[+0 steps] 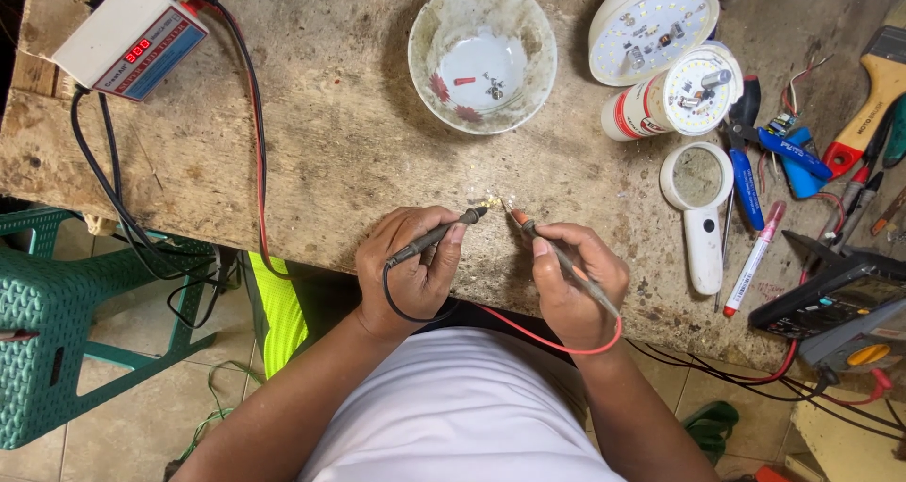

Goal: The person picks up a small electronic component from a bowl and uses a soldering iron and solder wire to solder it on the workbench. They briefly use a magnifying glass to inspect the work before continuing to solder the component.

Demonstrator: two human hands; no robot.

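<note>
A tiny yellowish component [492, 202] sits on the worn wooden bench [330, 133] near its front edge, with both probe tips right at it. Left hand [408, 267] is wrapped around the black probe [436, 237], coming in from 8 o'clock; right hand [574, 284] pinches the red probe [557, 256] from 4 o'clock. Up at 12 there's a grubby ceramic bowl [482, 55], LED bulbs [661, 58] and a white magnifier [699, 213] around 2 to 3, and a white tester box [131, 35] off at 10.
</note>
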